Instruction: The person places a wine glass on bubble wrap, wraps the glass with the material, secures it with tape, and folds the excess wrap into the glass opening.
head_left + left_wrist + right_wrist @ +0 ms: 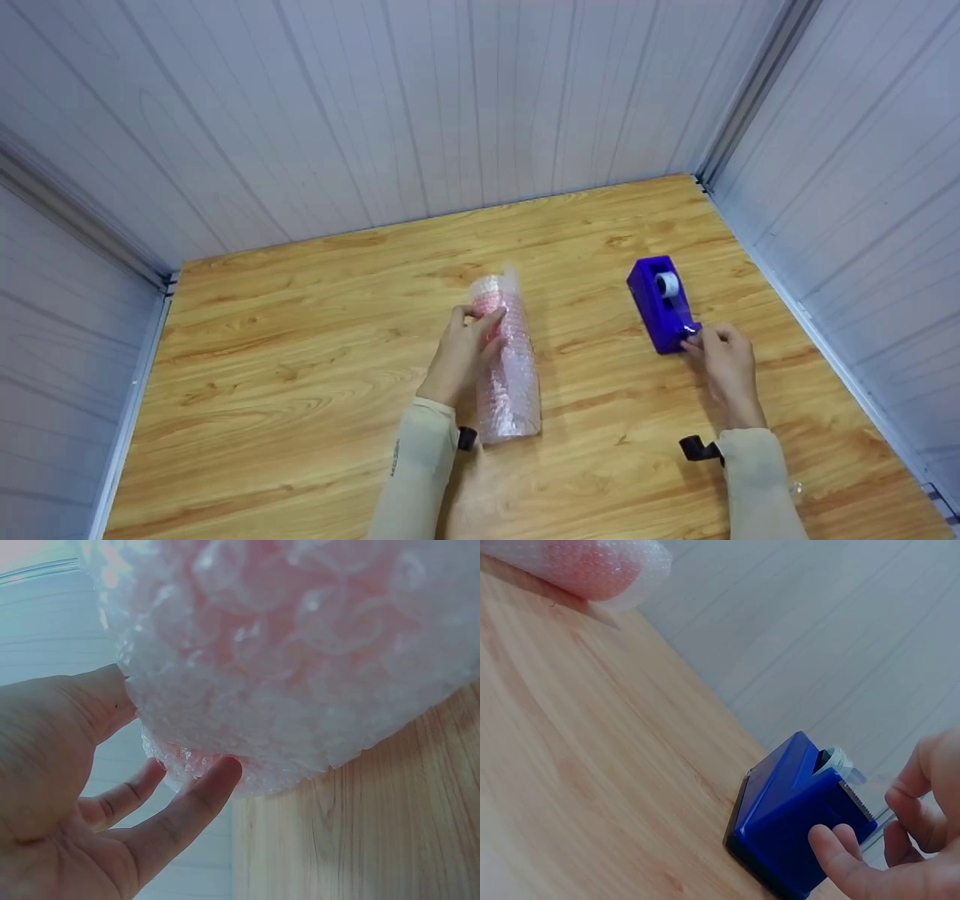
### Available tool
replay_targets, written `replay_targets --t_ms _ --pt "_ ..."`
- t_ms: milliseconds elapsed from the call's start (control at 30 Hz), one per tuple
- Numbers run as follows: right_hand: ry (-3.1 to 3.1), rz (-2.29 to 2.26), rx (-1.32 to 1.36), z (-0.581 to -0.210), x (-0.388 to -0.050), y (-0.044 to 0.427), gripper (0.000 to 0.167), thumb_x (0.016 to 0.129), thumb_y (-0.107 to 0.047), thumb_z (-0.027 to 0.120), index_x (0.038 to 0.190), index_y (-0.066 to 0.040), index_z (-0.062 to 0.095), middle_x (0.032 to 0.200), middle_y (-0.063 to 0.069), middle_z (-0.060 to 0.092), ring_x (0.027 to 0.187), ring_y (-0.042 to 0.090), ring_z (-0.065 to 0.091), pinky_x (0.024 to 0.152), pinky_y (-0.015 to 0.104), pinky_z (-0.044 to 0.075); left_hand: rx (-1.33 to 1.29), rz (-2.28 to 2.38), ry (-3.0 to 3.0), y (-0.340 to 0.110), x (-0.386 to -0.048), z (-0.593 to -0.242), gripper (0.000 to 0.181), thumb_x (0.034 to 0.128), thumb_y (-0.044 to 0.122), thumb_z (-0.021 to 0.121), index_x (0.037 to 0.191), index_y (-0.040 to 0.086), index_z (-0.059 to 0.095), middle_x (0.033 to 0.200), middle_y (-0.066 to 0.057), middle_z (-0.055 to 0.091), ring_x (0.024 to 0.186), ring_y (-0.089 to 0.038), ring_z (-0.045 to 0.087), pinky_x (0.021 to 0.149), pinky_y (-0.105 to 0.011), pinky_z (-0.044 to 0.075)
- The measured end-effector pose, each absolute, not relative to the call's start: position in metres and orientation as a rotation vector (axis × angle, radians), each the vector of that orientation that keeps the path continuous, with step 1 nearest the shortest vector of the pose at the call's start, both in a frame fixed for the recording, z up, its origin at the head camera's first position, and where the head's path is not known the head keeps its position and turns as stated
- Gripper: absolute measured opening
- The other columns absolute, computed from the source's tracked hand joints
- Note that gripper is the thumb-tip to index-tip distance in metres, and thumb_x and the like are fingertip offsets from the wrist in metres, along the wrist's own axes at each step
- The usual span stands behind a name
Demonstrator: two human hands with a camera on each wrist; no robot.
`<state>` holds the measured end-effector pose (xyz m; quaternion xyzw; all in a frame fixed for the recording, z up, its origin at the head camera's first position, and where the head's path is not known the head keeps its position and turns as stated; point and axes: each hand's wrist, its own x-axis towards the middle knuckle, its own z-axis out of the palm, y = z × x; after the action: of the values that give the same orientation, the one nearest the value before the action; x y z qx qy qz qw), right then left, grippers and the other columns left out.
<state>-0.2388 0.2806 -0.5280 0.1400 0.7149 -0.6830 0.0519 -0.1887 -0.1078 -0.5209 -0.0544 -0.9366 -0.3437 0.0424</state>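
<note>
A long roll of clear bubble wrap [516, 382], with something pink-red showing through it, lies on the table. My left hand [461, 352] holds the roll from its left side, thumb and fingertips on the plastic. Close up in the left wrist view, the bubble wrap [300, 652] covers part of the thumb. To the right stands a blue tape dispenser [651, 307] with a small tape roll [667, 284]. At its toothed cutter [856, 799], my right hand [724, 367] pinches the end of the clear tape between thumb and forefinger, other fingers near the dispenser's front.
The wood-grain table [300, 375] is bounded by a pale panel wall [412, 112] at the back and further panels at both sides. A small clear scrap [796, 487] lies beside the right sleeve. Bare table separates roll and dispenser.
</note>
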Motion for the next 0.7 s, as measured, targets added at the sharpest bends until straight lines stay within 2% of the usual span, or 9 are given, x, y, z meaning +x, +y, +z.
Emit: replay_targets --t_ms 333,467,600,700 --pt "2.056 -2.18 0.451 -0.537 -0.237 0.279 0.021 0.103 -0.008 0.042 0.102 0.012 0.048 0.11 0.019 0.052 0.1 0.02 0.065 0.099 0.035 0.049 -0.159 -1.053 -2.879 -0.108 -0.188 -0.521 0.049 0.0993 0.023 0.065 0.146 0.02 0.054 0.133 -0.014 0.043 0.109 -0.025 0.054 0.089 -0.034 0.051" --pt "1.989 -2.22 0.475 -0.542 -0.237 0.279 0.021 0.103 -0.008 0.041 0.1 0.012 0.046 0.115 0.019 0.047 0.103 0.021 0.061 0.101 0.035 0.047 -0.171 -1.05 -2.873 -0.108 -0.188 -0.521 0.048 0.0992 0.022 0.065 0.146 0.019 0.054 0.133 -0.015 0.043 0.109 -0.026 0.054 0.089 -0.035 0.051" --pt "1.941 -2.251 0.49 -0.547 -0.237 0.278 0.021 0.104 -0.009 0.041 0.102 0.012 0.044 0.118 0.018 0.044 0.103 0.022 0.058 0.101 0.035 0.047 -0.176 -1.048 -2.861 -0.108 -0.188 -0.521 0.047 0.0991 0.021 0.065 0.145 0.017 0.056 0.133 -0.017 0.043 0.109 -0.028 0.054 0.089 -0.038 0.051" --pt "1.845 -2.29 0.528 -0.55 -0.238 0.277 0.021 0.104 -0.01 0.044 0.106 0.011 0.045 0.117 0.017 0.049 0.1 0.023 0.06 0.099 0.036 0.049 -0.175 -1.052 -2.851 -0.108 -0.187 -0.52 0.046 0.0988 0.02 0.066 0.144 0.016 0.057 0.132 -0.018 0.043 0.109 -0.028 0.054 0.09 -0.039 0.05"
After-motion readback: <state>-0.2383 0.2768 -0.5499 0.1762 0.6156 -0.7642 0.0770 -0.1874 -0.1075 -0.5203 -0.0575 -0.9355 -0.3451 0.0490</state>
